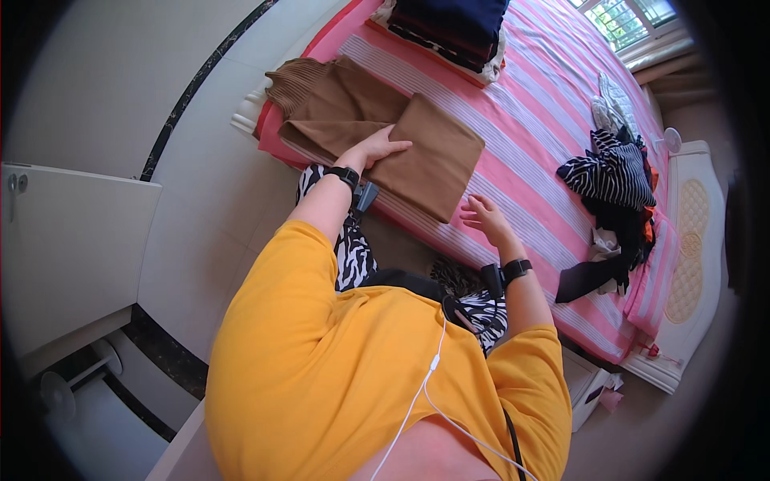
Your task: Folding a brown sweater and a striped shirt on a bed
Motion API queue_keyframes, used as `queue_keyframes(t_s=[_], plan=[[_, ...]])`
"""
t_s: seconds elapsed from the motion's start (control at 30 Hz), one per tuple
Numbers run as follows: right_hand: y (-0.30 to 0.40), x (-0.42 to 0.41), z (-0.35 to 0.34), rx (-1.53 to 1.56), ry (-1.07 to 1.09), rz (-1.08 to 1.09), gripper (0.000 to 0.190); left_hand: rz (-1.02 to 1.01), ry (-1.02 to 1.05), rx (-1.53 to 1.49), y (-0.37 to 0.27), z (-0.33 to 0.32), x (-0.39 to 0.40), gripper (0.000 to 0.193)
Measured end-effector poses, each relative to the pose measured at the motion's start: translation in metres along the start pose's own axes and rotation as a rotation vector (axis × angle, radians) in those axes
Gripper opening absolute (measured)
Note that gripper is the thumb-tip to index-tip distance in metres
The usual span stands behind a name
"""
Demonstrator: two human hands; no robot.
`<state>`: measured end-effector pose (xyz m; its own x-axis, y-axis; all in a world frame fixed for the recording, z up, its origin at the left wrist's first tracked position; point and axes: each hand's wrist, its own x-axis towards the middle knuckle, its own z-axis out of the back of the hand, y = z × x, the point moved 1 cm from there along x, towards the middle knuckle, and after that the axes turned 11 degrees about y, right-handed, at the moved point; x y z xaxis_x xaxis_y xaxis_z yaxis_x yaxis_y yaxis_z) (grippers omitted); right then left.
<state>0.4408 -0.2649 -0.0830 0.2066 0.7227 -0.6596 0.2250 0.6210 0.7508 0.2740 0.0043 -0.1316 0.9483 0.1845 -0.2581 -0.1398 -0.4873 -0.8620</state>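
Note:
A brown garment (436, 150) with a ribbed end at the far left lies partly folded on a pink-and-white striped bed (529, 102). Its right part forms a neat rectangular panel, while the left part spreads out towards the bed's edge. My left hand (380, 146) rests on the garment at the left edge of that panel, thumb and fingers apart. Just off the panel's near right corner, my right hand (486, 217) hovers over the bed with its fingers slightly curled and nothing in it.
A stack of folded clothes (448, 30) stands at the bed's far side. To the right lies a loose heap with a black-and-white striped garment (619, 171), before the cream headboard (692, 258). A white cabinet door (72, 240) is at left.

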Motion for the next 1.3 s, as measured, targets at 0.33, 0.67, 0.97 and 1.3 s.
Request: queue_keyframes(t_s=[0.33, 0.67, 0.97, 1.3], plan=[[-0.004, 0.049, -0.022, 0.139, -0.041, 0.008, 0.059, 0.001, -0.461, 0.687, -0.013, -0.006, -0.006, 0.06], [0.005, 0.055, -0.035, 0.256, -0.026, 0.076, 0.055, -0.123, -0.349, 1.714, 0.019, -0.027, -0.004, 0.062], [-0.002, 0.019, -0.008, 0.374, -0.168, 0.331, 0.041, -0.102, -0.27, 1.411, 0.02, -0.075, 0.013, 0.06], [-0.033, -0.128, 0.107, 0.124, -0.452, 0.266, 0.039, -0.157, 0.347, 1.185, 0.073, -0.204, 0.054, 0.068]])
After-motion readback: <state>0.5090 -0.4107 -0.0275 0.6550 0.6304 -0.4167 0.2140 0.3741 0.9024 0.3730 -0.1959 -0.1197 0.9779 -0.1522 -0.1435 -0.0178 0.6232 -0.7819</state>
